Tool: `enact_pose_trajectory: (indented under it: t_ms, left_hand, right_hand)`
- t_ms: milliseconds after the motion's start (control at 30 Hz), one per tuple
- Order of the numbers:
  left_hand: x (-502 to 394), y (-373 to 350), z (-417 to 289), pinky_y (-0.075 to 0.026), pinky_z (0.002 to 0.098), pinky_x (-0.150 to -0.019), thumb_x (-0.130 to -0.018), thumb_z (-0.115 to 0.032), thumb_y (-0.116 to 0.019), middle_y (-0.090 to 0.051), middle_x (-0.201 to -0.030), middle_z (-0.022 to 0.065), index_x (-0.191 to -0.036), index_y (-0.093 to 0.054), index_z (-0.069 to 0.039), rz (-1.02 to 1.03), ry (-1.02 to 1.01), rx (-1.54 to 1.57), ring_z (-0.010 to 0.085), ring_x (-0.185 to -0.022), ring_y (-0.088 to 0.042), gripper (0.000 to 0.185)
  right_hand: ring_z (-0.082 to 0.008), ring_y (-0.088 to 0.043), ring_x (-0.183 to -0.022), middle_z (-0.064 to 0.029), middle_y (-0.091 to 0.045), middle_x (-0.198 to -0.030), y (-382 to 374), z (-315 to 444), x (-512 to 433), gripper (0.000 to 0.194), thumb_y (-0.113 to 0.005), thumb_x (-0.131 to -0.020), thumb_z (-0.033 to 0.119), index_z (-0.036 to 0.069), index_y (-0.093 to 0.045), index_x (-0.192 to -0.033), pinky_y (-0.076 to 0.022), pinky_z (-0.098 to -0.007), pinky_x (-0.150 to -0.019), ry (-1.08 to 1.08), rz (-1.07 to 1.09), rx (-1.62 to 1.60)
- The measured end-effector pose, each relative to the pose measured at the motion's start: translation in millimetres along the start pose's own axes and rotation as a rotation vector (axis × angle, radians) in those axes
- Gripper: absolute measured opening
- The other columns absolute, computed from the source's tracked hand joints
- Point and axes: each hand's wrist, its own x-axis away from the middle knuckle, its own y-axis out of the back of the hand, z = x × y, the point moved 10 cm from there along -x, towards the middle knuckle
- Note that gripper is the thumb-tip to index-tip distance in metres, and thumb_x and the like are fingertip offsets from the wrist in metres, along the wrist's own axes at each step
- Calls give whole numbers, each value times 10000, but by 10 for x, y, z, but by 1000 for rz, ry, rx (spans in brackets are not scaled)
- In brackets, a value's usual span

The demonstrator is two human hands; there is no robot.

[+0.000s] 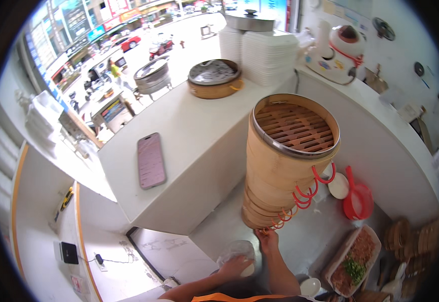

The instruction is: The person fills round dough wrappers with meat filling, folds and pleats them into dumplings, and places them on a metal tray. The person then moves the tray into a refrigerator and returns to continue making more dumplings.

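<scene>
A tall stack of bamboo steamer baskets (pixel 270 171) stands on a metal worktop (pixel 219 219), with red and orange ring handles down one side. My right hand (pixel 268 241) is at the foot of this stack, its fingers closed around the lowest handle. The top basket has a metal rim and an empty slatted floor (pixel 295 124). My left hand (pixel 236 268) lies over a pale rounded lump (pixel 248 269), possibly dough, beside a crumpled clear plastic bag (pixel 238 249). Whether its fingers grip either one is hidden.
On the white counter (pixel 181 128) are a phone (pixel 151 160), a covered bamboo steamer (pixel 215 81) and stacked white containers (pixel 268 56). A red strainer (pixel 358 202), a tray of minced meat with chopped greens (pixel 353 260) and a white bowl (pixel 310 287) lie to the right.
</scene>
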Motion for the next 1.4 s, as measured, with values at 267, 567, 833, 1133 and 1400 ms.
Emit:
enact_pose_trajectory:
  t_ms: [267,567,833,1133,1400]
  left_hand:
    - [-51,20,-82,-455,505,-1070,-816,-448,-782,-477,-1419,236,-1534,-409,-201,-23,-20,-10,440,-1301,-511,846]
    - [-343,279,-151,-423,525,-1084,-754,-352,-855,-495,-1426,248,-1494,-424,-99,-54,93,-8,445,-1354,-449,893]
    - [-417,231,-60,-396,541,-1106,-714,-300,-862,-468,-1457,257,-1480,-443,-33,-189,36,-121,464,-1379,-391,913]
    - [-435,179,-322,-389,537,-1127,-846,-432,-792,-469,-1445,284,-1489,-433,9,-276,32,-341,447,-1357,-431,858]
    - [-595,-41,-246,-322,499,-1182,-907,-530,-715,-431,-1506,302,-1524,-383,4,-78,387,-420,447,-1419,-386,880]
  right_hand:
    - [-239,-679,-934,-93,-686,-1021,-350,340,-939,180,-657,-922,138,26,-635,-1062,-585,-451,-951,31,52,57]
    - [-166,-670,-951,-55,-717,-1026,-675,1393,-223,359,-666,-973,264,23,-651,-1238,-546,-326,-819,225,165,1139]
    - [-191,-700,-898,-114,-743,-985,748,4821,1892,263,-691,-928,262,27,-715,-1042,-544,-370,-772,1063,-256,1153]
    - [-363,-695,-1055,-204,-735,-1090,5375,6597,3760,343,-669,-890,322,55,-756,-1086,-542,-456,-927,624,-1786,990]
    - [-345,-645,-1086,-144,-666,-1133,6285,7363,4219,252,-663,-906,256,110,-745,-1095,-571,-461,-892,460,-2049,1460]
